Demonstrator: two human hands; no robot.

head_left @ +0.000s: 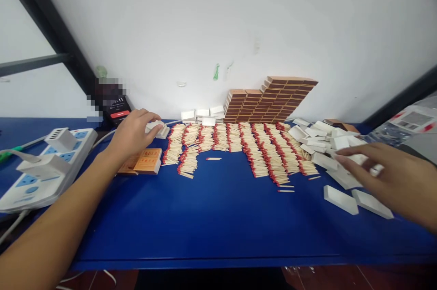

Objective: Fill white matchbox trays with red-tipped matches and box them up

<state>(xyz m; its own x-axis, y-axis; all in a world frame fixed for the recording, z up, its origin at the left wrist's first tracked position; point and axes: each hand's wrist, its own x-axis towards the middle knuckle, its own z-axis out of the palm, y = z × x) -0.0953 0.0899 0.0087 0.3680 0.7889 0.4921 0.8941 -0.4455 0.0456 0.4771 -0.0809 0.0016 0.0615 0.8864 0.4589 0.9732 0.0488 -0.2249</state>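
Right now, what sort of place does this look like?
Probably an indoor workbench, perhaps in a small workshop: a blue tabletop against a pale wall, with rows of loose red-tipped matches, stacked matchboxes and a power strip at the left.

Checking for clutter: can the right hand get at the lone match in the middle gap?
Probably yes: the right hand could cross the blue tabletop to the lone match; nothing tall stands between.

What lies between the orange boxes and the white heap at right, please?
In the head view, rows of red-tipped matches on the blue tabletop lie between the orange boxes and the white heap.
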